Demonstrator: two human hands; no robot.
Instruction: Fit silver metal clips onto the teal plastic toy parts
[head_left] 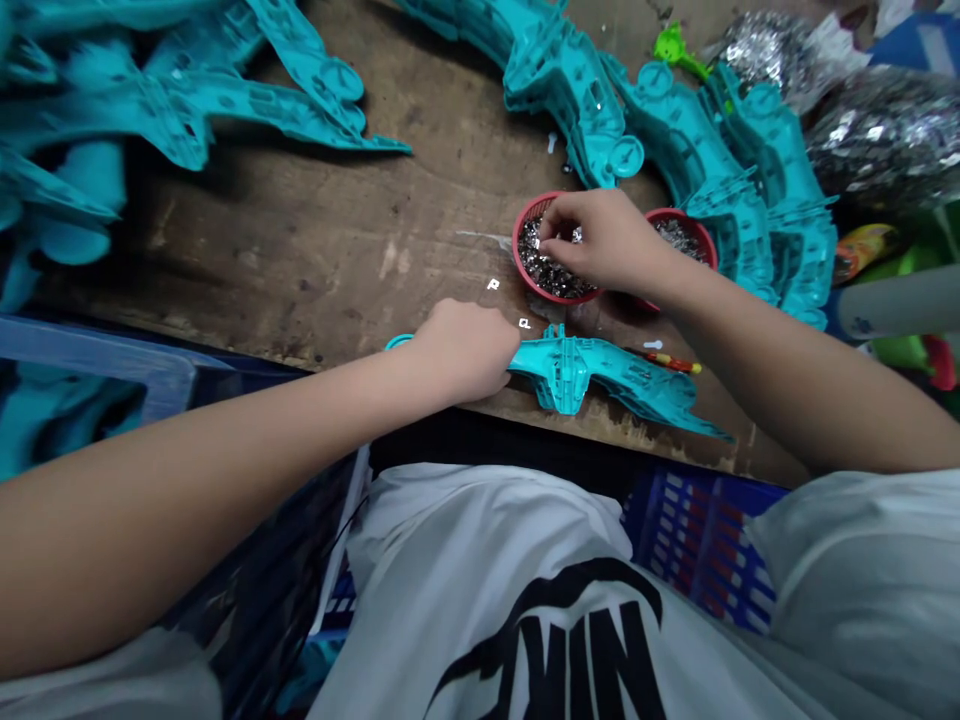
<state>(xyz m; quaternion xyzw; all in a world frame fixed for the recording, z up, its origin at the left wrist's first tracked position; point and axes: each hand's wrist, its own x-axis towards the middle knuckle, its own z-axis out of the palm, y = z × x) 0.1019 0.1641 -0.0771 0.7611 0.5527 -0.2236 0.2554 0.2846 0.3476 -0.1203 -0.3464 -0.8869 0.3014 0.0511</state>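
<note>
My left hand (466, 345) is closed around a teal plastic shell part (592, 375) that lies along the near edge of the wooden table (322, 250). My right hand (600, 238) reaches into a small red basket (526, 222) filled with tiny shiny metal pieces. Its fingertips are pinched together over the pieces; whether a piece is in them I cannot make out. A second red basket (686, 232) of metal pieces sits just behind my right wrist.
Piles of teal shell parts fill the far left (172, 100) and curve along the back right (675, 140). Two loose small white parts (493, 285) lie near the basket. A small red-and-yellow tool (671, 363) lies by the held part. Bags of shiny pieces (885, 135) stand far right. Blue crates (697, 540) sit below.
</note>
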